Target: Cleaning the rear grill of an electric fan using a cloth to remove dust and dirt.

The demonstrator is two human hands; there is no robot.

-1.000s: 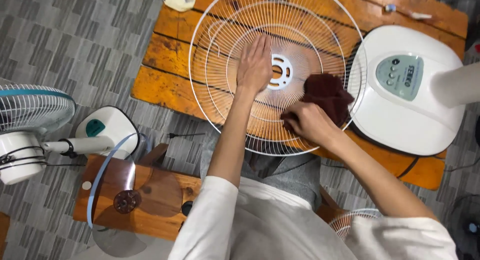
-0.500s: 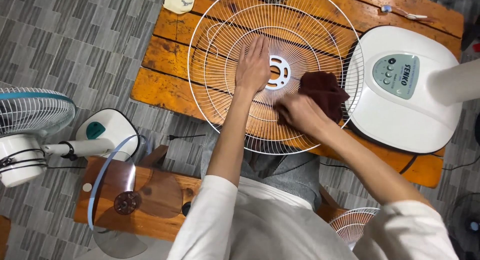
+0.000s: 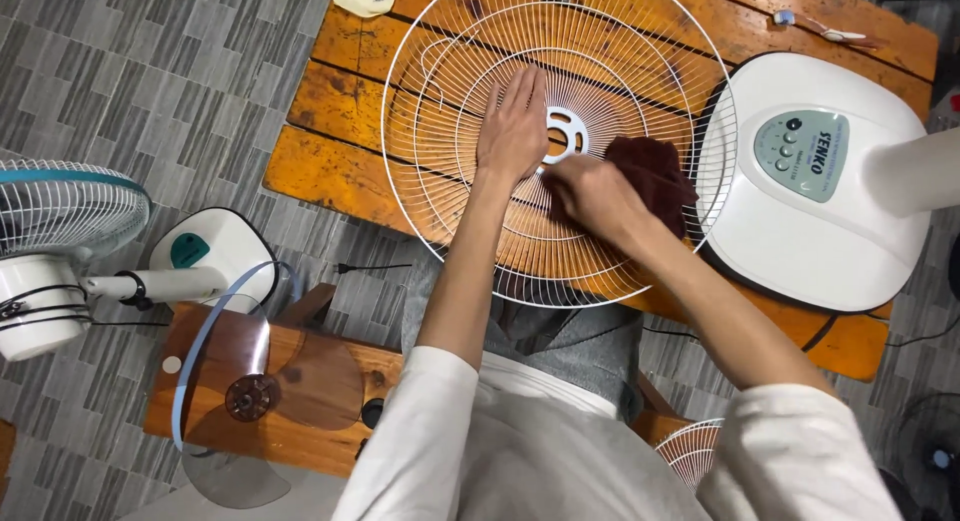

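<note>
Your right hand (image 3: 592,196) covers part of the dark red cloth (image 3: 655,179), so its grip stays unclear. The fan guard (image 3: 440,111) runs off the top edge, and the standing fan (image 3: 60,256) is cut at the left.

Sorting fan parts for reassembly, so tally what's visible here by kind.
Wire fan guards: 3 (large one under both hands, one on the assembled fan, one partly seen)
Fan bases: 2
Clear blades: 1
Dark red cloths: 1
Total: 7
</note>
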